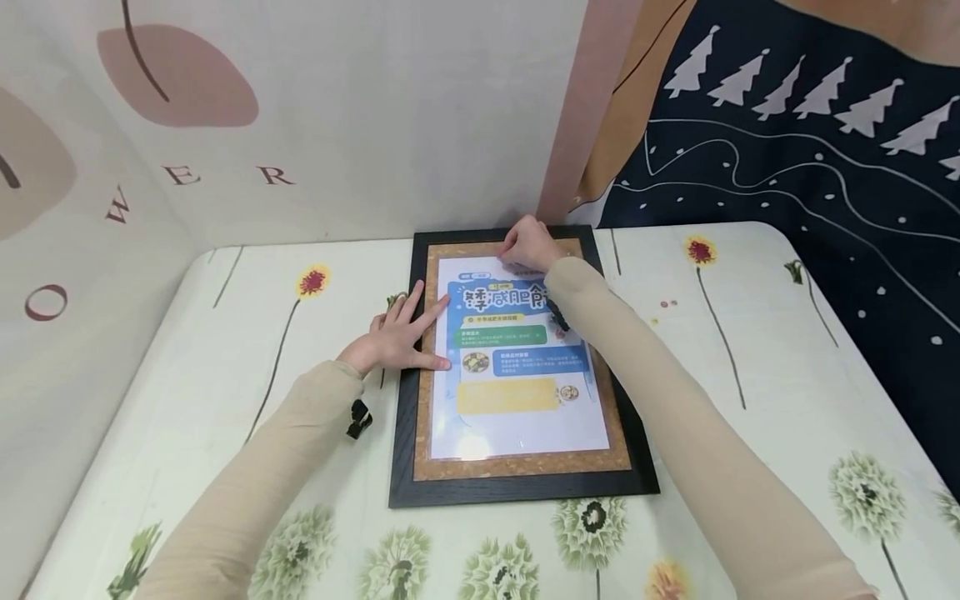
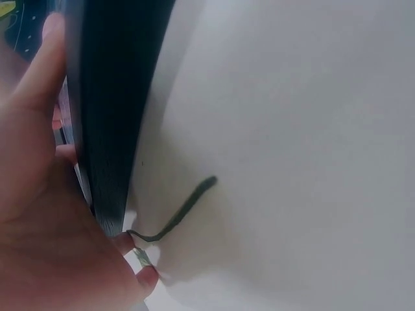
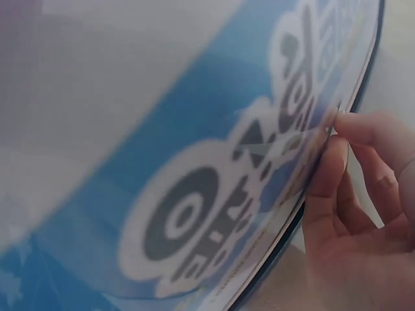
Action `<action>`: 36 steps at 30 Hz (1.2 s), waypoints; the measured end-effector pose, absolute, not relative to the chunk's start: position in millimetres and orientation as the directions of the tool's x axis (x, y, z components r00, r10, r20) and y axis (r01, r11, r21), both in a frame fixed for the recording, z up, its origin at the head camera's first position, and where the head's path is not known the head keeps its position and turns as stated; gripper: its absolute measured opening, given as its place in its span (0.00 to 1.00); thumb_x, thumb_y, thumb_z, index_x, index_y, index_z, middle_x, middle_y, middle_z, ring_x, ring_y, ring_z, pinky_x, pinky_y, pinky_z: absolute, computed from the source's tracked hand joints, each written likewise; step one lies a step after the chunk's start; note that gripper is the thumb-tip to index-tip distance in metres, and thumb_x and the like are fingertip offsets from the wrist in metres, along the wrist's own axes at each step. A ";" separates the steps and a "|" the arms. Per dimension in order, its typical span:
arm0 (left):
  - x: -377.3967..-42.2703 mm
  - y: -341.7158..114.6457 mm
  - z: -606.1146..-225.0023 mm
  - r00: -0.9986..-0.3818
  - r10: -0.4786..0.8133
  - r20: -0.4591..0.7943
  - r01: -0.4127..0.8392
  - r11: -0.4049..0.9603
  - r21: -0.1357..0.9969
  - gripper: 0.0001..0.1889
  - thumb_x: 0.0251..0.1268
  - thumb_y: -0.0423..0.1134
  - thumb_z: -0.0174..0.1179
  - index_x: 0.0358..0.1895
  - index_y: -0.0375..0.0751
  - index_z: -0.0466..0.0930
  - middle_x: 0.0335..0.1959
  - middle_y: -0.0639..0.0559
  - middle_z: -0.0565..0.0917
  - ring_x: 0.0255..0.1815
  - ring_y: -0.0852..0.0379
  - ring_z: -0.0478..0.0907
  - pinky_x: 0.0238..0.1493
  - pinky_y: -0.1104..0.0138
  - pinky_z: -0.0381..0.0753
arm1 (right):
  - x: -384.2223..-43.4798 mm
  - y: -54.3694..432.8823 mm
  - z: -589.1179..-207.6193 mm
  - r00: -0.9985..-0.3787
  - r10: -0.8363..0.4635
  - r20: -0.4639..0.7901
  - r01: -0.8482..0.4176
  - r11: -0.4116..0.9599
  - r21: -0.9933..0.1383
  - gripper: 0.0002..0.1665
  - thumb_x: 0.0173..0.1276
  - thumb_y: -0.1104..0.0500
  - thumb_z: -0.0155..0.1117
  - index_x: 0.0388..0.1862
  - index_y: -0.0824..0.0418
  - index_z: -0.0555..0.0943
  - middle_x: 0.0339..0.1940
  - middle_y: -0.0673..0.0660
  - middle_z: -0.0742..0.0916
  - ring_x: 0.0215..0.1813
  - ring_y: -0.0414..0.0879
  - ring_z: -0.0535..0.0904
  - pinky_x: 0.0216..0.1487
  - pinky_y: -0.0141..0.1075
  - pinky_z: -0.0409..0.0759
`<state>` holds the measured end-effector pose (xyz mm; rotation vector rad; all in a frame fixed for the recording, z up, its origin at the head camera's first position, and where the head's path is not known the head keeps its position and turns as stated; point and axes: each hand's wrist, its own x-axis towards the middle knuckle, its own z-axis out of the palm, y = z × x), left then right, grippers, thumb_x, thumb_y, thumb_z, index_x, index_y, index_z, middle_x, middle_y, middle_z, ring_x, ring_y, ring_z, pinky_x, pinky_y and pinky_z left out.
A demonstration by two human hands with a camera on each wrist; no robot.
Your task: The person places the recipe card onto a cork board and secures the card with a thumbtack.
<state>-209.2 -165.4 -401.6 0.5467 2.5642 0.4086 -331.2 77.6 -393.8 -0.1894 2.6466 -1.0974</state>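
A cork board with a black frame lies on the table. On the cork lies a glossy printed poster in blue, green and yellow with Chinese characters. My left hand spreads its fingers over the frame's left side, the thumb and a finger reaching the poster's left edge. At the poster's top edge is my right hand, its thumb and forefinger pinched together. In the right wrist view the fingertips pinch a small thin pin-like thing, mostly hidden by them.
A white flower-patterned cloth covers the table. A pale curtain with printed letters stands behind and at the left. A dark cloth with white trees hangs at the right. The frame's far edge lies close to the curtain.
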 end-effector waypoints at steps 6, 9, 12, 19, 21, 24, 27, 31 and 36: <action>-210.5 -164.3 -399.3 -0.794 0.444 -0.415 0.305 0.881 0.361 0.55 0.58 0.63 0.63 0.79 0.49 0.35 0.75 0.38 0.22 0.74 0.30 0.29 0.65 0.36 0.40 | -327.1 78.3 -391.3 -0.952 -0.215 -0.218 -0.014 0.741 -0.672 0.03 0.63 0.62 0.70 0.36 0.59 0.87 0.39 0.54 0.84 0.43 0.48 0.78 0.50 0.39 0.74; -209.8 -164.0 -396.4 -0.796 0.442 -0.414 0.305 0.883 0.357 0.55 0.59 0.63 0.63 0.79 0.49 0.34 0.75 0.38 0.21 0.74 0.30 0.29 0.65 0.36 0.40 | -323.5 80.9 -389.8 -0.952 -0.201 -0.230 0.002 0.748 -0.664 0.07 0.64 0.60 0.70 0.40 0.58 0.88 0.41 0.52 0.85 0.43 0.47 0.78 0.50 0.38 0.75; -210.5 -163.9 -394.8 -0.798 0.441 -0.410 0.304 0.883 0.358 0.55 0.59 0.62 0.63 0.79 0.49 0.34 0.75 0.38 0.21 0.74 0.30 0.29 0.65 0.36 0.40 | -321.1 83.9 -389.3 -0.953 -0.197 -0.229 0.006 0.744 -0.668 0.10 0.64 0.60 0.69 0.44 0.56 0.88 0.44 0.52 0.85 0.45 0.46 0.77 0.52 0.39 0.74; -211.3 -163.1 -397.9 -0.794 0.438 -0.423 0.305 0.887 0.347 0.55 0.59 0.64 0.61 0.78 0.49 0.33 0.75 0.37 0.21 0.74 0.30 0.29 0.65 0.36 0.39 | -316.7 88.1 -392.7 -0.949 -0.215 -0.230 0.002 0.726 -0.688 0.11 0.66 0.60 0.67 0.47 0.56 0.87 0.48 0.52 0.85 0.50 0.46 0.76 0.58 0.43 0.70; -210.3 -162.6 -399.6 -0.793 0.434 -0.427 0.299 0.889 0.348 0.56 0.59 0.65 0.61 0.78 0.50 0.33 0.75 0.38 0.21 0.74 0.30 0.29 0.65 0.36 0.39 | -315.2 89.2 -393.7 -0.947 -0.209 -0.245 0.018 0.725 -0.689 0.12 0.66 0.60 0.67 0.48 0.54 0.87 0.49 0.51 0.85 0.51 0.46 0.75 0.59 0.43 0.69; -209.9 -164.1 -402.7 -0.793 0.438 -0.423 0.298 0.885 0.358 0.57 0.57 0.67 0.61 0.78 0.51 0.32 0.75 0.38 0.20 0.74 0.30 0.29 0.65 0.35 0.38 | -315.2 90.1 -394.6 -0.940 -0.217 -0.263 0.028 0.720 -0.694 0.12 0.66 0.57 0.67 0.49 0.51 0.87 0.51 0.50 0.84 0.52 0.46 0.75 0.59 0.44 0.69; -209.5 -165.3 -406.8 -0.790 0.440 -0.428 0.295 0.884 0.364 0.57 0.56 0.69 0.59 0.78 0.52 0.32 0.75 0.39 0.20 0.74 0.30 0.28 0.65 0.36 0.38 | -313.1 94.6 -393.7 -0.926 -0.256 -0.277 0.017 0.705 -0.709 0.14 0.67 0.54 0.65 0.51 0.50 0.86 0.54 0.50 0.83 0.54 0.47 0.74 0.60 0.46 0.68; -208.5 -165.5 -407.6 -0.785 0.441 -0.435 0.291 0.882 0.371 0.58 0.55 0.70 0.59 0.79 0.52 0.32 0.75 0.39 0.19 0.74 0.31 0.27 0.65 0.36 0.38 | -309.2 104.8 -392.0 -0.903 -0.328 -0.277 -0.014 0.668 -0.744 0.18 0.70 0.52 0.62 0.57 0.52 0.83 0.59 0.52 0.80 0.59 0.48 0.72 0.63 0.48 0.65; -208.6 -165.7 -402.8 -0.788 0.450 -0.421 0.290 0.873 0.392 0.56 0.58 0.66 0.61 0.78 0.51 0.32 0.75 0.39 0.19 0.74 0.31 0.26 0.65 0.36 0.37 | -306.0 120.0 -389.5 -0.905 -0.341 -0.255 -0.010 0.616 -0.788 0.21 0.72 0.53 0.59 0.62 0.53 0.79 0.61 0.53 0.79 0.60 0.50 0.71 0.63 0.50 0.65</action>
